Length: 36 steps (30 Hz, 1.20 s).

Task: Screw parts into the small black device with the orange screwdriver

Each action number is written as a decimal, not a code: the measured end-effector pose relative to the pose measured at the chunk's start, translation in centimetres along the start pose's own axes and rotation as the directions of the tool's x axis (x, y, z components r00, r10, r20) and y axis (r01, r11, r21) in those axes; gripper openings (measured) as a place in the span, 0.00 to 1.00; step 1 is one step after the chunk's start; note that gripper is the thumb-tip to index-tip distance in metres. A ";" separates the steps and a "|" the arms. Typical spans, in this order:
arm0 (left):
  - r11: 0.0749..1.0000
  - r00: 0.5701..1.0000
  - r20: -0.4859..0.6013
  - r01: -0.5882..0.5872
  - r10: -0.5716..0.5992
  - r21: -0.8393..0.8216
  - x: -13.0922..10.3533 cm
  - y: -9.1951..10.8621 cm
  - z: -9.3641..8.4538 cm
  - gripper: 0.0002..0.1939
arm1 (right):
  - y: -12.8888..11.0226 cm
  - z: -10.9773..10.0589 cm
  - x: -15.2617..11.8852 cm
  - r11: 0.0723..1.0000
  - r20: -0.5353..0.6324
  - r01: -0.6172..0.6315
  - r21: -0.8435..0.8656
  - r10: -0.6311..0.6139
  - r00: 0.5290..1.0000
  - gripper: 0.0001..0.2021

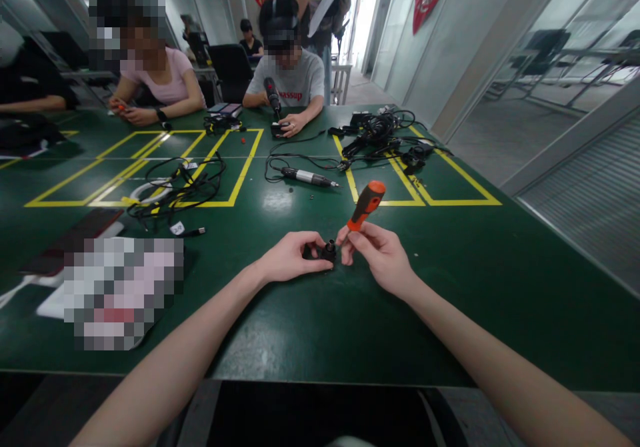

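Observation:
Between the thumb and fingers of my left hand (293,256) is a small black part (329,251) with a round, metallic-looking top, resting at the table surface. My right hand (383,255) grips a screwdriver (367,204) with an orange and black handle. The handle leans up and to the right. Its shaft points down toward the black part, and my fingers partly hide it. Whether the tip touches the part I cannot tell.
On the green table (320,340) lie a silver and black pen-shaped electric tool (307,177), tangled black cables (375,134), more cables (200,184) on the left, a phone (73,237) and a blurred pouch-like item (125,294). Across the table, a person (287,77) handles a black device.

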<state>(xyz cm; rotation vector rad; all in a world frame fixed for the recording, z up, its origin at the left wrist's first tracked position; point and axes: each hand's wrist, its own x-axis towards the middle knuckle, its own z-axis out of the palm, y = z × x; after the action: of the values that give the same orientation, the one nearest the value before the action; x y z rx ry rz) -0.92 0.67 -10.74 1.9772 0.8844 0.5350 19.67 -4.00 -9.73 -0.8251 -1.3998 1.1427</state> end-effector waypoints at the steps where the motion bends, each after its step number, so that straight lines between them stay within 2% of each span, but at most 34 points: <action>1: 1.000 1.000 0.000 0.001 -0.001 0.002 0.0 -0.1 0.0 0.15 | 0.0 0.0 0.0 1.000 0.005 -0.004 0.007 0.004 1.000 0.18; 16: 1.000 1.000 -0.003 0.021 -0.021 0.003 0.1 -0.1 0.0 0.16 | 0.0 0.0 0.0 0.999 -0.014 0.005 -0.047 -0.005 1.000 0.19; 24: 1.000 1.000 -0.002 0.023 -0.023 0.006 0.1 -0.1 0.0 0.16 | 0.1 0.0 -0.1 0.999 0.002 -0.029 0.030 0.029 1.000 0.19; 32: 0.999 1.000 0.003 0.030 -0.030 0.018 0.1 0.0 -0.1 0.16 | 0.2 0.1 -0.3 0.997 -0.035 -0.015 -0.069 0.012 0.999 0.19; 36: 0.999 0.999 0.009 0.031 -0.031 -0.005 0.1 0.0 0.0 0.16 | 0.3 0.1 -0.1 0.998 -0.043 0.004 -0.058 -0.007 0.999 0.19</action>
<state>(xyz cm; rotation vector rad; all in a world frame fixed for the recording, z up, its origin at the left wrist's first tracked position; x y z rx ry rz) -0.86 0.80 -10.73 1.9562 0.9059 0.5093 19.57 -4.04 -9.99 -0.8815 -1.4042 1.0782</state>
